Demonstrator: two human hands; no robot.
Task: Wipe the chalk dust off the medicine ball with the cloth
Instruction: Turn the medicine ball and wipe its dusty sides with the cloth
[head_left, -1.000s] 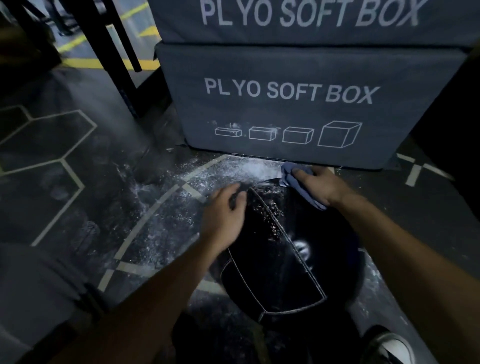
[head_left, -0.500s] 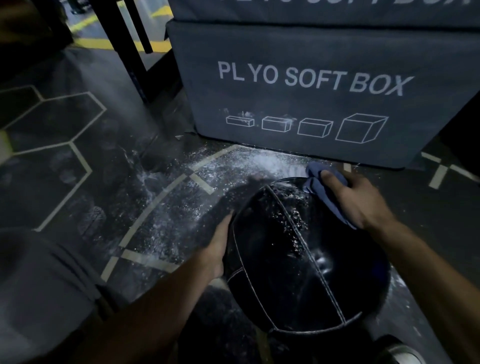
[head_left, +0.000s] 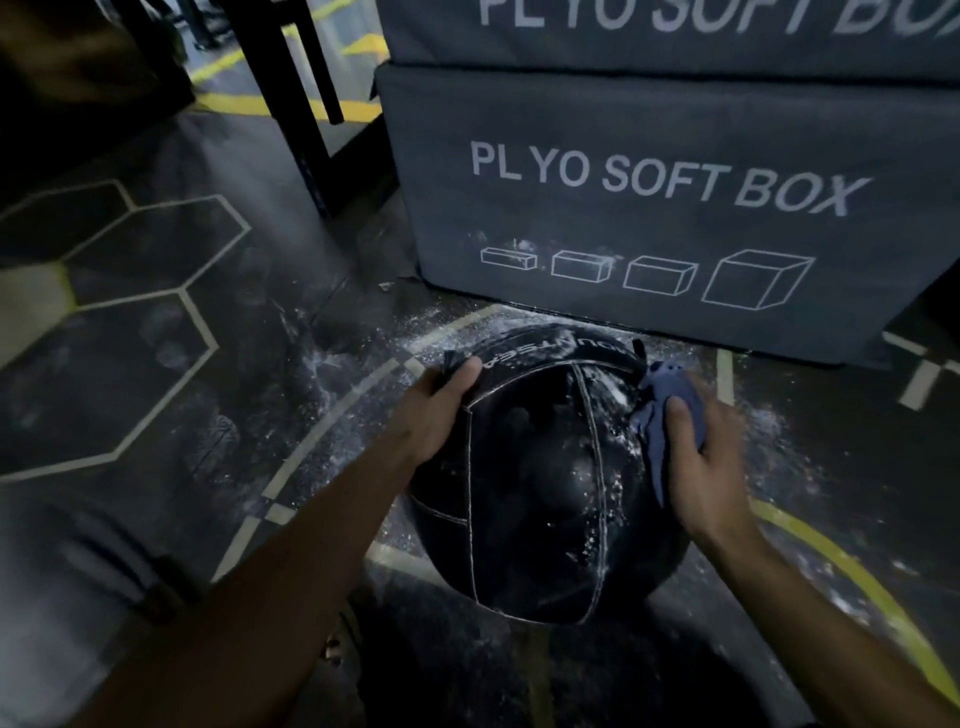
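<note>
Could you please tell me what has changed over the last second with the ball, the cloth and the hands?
The left hand shifted from the ball's top to its upper-left side. The right hand drew the cloth from the far top down the right side. The ball turned, showing new seams; it stays before the box.

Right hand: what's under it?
A blue cloth lies under the right hand, pressed against the medicine ball. Any chalk beneath the cloth is covered, so it cannot be judged.
</note>
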